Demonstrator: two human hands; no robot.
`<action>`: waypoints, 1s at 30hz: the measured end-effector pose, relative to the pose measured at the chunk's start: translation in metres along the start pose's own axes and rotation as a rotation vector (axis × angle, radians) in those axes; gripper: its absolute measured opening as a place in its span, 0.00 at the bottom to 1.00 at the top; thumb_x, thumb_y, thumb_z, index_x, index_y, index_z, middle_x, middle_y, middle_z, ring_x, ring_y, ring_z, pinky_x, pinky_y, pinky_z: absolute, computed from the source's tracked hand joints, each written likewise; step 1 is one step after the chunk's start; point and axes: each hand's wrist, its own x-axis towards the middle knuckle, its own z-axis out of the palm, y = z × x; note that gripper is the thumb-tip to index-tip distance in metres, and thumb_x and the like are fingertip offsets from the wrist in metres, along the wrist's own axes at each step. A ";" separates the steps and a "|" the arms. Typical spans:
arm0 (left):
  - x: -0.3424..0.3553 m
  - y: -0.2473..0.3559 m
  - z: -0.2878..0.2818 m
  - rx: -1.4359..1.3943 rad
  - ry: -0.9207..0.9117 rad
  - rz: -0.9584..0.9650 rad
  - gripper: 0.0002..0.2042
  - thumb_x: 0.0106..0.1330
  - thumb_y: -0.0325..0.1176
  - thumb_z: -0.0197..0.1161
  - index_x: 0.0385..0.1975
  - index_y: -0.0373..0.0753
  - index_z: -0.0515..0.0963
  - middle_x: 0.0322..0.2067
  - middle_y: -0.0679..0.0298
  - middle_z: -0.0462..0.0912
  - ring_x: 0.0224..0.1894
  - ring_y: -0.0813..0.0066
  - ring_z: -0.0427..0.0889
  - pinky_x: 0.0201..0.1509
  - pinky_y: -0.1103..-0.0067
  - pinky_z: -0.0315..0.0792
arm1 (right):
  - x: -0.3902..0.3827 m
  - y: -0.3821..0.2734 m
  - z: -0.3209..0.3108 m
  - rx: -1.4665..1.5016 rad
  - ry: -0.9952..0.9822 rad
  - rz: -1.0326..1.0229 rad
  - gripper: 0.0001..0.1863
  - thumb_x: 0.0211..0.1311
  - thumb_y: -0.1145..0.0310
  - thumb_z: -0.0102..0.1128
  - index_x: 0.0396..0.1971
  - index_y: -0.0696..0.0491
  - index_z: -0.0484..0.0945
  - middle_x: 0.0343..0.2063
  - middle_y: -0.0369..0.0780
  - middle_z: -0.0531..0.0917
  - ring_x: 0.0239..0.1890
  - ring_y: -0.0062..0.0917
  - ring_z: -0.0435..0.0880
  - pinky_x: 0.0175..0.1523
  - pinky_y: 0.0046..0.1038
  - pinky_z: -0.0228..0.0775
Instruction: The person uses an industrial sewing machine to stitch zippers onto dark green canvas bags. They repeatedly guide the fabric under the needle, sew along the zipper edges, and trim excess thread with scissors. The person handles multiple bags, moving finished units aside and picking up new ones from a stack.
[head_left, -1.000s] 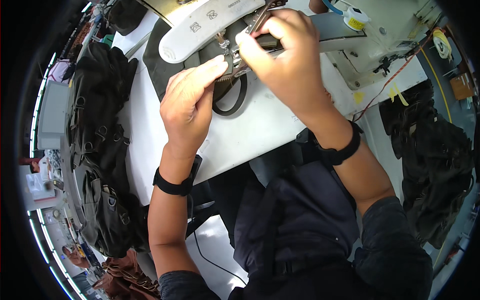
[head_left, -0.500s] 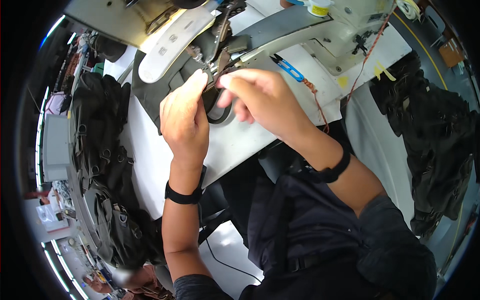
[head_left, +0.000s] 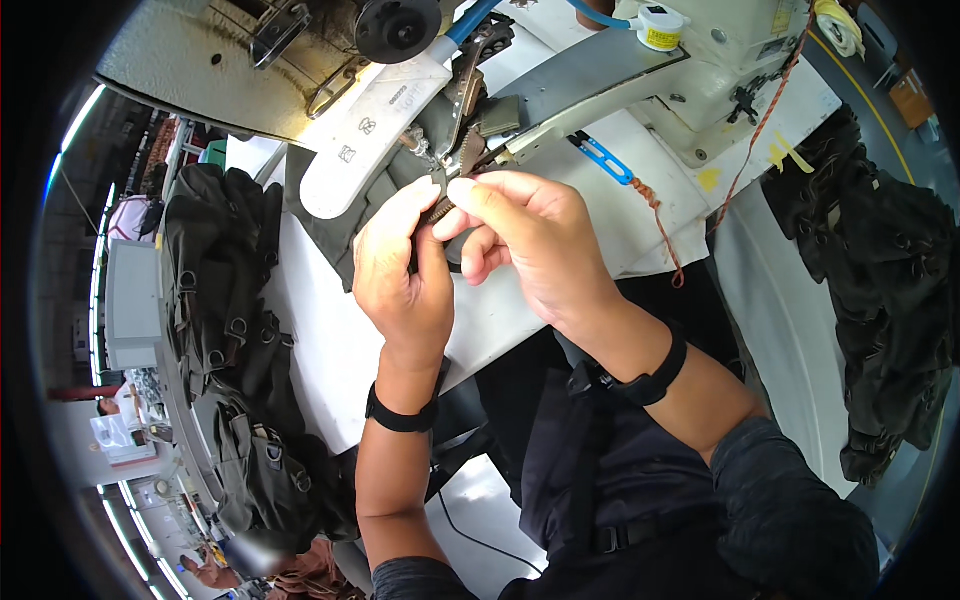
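My left hand (head_left: 405, 275) is closed in a pinch on a dark zipper (head_left: 441, 210) with brownish teeth, just in front of the sewing machine's presser foot (head_left: 450, 168). Beside it, the thumb and forefinger of my right hand (head_left: 545, 240) pinch the same strip, the other fingers curled. The two sets of fingertips nearly meet and hide part of the zipper. Dark grey-green fabric (head_left: 325, 225) lies flat to the left of my left hand and runs beneath the machine's pale cover (head_left: 375, 135).
Blue thread snips (head_left: 603, 160) on an orange cord lie right of my hands. A small white pot (head_left: 659, 28) stands on the machine. Dark bags with metal rings hang at left (head_left: 215, 260), and more dark pieces (head_left: 885, 260) are at right. The white tabletop (head_left: 325, 330) ends near my wrists.
The whole view has shifted, so machine and hands appear lower and further right. My right fingers, loose and blurred before, have closed in a pinch. The dark loop below them is now mostly hidden.
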 end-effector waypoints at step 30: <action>0.005 0.010 0.005 0.032 0.050 -0.011 0.14 0.61 0.13 0.69 0.44 0.35 0.86 0.44 0.58 0.91 0.46 0.63 0.90 0.54 0.72 0.79 | 0.007 0.005 0.007 -0.080 0.098 -0.153 0.09 0.73 0.70 0.65 0.36 0.62 0.82 0.23 0.38 0.86 0.19 0.14 0.81 0.26 0.18 0.74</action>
